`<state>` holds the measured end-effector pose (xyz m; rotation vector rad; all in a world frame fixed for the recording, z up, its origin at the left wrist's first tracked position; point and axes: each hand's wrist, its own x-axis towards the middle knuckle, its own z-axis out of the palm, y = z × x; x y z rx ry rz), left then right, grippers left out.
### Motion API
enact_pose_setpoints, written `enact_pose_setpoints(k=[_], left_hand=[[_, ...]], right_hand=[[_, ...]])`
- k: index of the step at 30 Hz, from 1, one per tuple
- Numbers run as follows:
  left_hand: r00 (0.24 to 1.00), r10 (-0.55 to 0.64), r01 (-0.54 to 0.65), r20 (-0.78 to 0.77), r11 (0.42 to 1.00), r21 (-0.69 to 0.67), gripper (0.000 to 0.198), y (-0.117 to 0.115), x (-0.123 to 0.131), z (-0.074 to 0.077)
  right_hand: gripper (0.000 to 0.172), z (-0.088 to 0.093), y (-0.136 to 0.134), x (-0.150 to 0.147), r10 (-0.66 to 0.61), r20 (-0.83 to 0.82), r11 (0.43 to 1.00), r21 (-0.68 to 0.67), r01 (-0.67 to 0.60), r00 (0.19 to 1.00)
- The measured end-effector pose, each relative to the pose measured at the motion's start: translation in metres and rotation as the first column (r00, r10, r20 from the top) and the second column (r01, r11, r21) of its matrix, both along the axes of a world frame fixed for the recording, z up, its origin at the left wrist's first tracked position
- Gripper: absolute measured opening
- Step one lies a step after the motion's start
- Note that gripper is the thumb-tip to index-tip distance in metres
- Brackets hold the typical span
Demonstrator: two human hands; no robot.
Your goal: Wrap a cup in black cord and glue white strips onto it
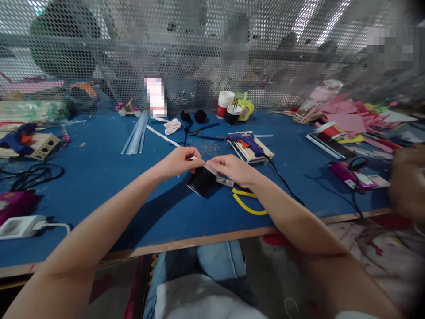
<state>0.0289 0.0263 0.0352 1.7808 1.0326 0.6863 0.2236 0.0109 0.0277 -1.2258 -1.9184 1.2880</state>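
Head view: narrow white ribbon [164,136]

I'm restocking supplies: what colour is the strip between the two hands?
The strip is white; the head view shows it best.

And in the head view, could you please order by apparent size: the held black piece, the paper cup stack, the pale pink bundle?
1. Held black piece
2. Paper cup stack
3. Pale pink bundle

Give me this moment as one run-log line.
left hand: pinching white strip; right hand: pinching same strip; black piece: by both hands; glue gun: on wooden sticks
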Motion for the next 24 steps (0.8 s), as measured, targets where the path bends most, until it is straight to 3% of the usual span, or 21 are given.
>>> enact_pose_setpoints(k=[5,10,14,17,18,20,21,22,24], left_hand=[[0.998,0.054,-0.056,0.031,0.998,0.036,0.02,-0.001,-0.008,-0.002],[0.998,0.023,-0.031,0.05,0.986,0.166,0.017,-0.015,-0.012,0.003],[0.983,-0.164,0.18,-0.086,0.957,0.228,0.02,-0.041,-0.013,0.02],[0.922,-0.332,0.372,-0.201,0.903,0.213,0.023,-0.045,-0.016,0.028],[0.937,-0.272,0.319,-0.217,0.922,0.219,0.027,-0.041,-0.018,0.027],[0.99,-0.007,0.047,-0.139,0.957,0.288,0.032,-0.028,-0.02,0.02],[0.991,0.098,-0.064,-0.093,0.946,0.318,0.034,-0.021,-0.021,0.013],[0.988,0.139,-0.112,-0.067,0.946,0.305,0.044,-0.014,-0.02,0.006],[0.992,0.106,-0.095,-0.061,0.982,0.161,0.064,-0.006,-0.016,-0.009]], right_hand=[[0.016,0.01,0.001,0.009,0.158,0.005,0.986,-0.064,-0.157,0.987],[0.009,0.011,-0.002,0.005,0.089,0.011,0.993,-0.073,-0.088,0.996],[0.012,0.005,-0.003,0.002,0.006,0.031,1.0,-0.009,-0.006,0.999],[0.014,0.0,-0.003,0.0,0.0,-0.029,0.999,0.047,0.001,1.0],[0.015,-0.001,-0.004,0.0,0.008,-0.052,0.998,0.069,-0.004,0.999],[0.016,-0.002,-0.005,-0.002,0.029,-0.081,0.993,0.117,-0.02,0.996],[0.017,-0.002,-0.006,-0.003,0.037,-0.093,0.989,0.143,-0.024,0.995],[0.017,-0.002,-0.008,-0.004,0.042,-0.102,0.985,0.168,-0.024,0.994],[0.016,-0.003,-0.01,-0.006,0.043,-0.118,0.979,0.205,-0.018,0.992]])
